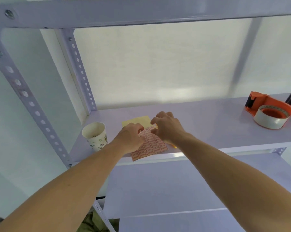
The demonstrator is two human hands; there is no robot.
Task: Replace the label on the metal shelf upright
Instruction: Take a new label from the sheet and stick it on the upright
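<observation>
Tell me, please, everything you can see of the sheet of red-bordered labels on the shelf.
The sheet of small red-bordered labels is flat paper, printed in rows and columns. It lies skewed on the pale metal shelf, its near corner overhanging the front edge. The left hand presses on it; the right hand pinches at its far end. A yellow sheet lies just behind.

Bright, washed-out light – soft blur, bowed edges

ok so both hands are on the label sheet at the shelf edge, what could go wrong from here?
1. The label sheet overhangs the front edge of the shelf; picking at it could slide it off.
2. The paper cup stands close beside the left hand; an elbow shift might tip it.
3. The right hand pinches at one small label; it may tear or curl while peeling.
</observation>
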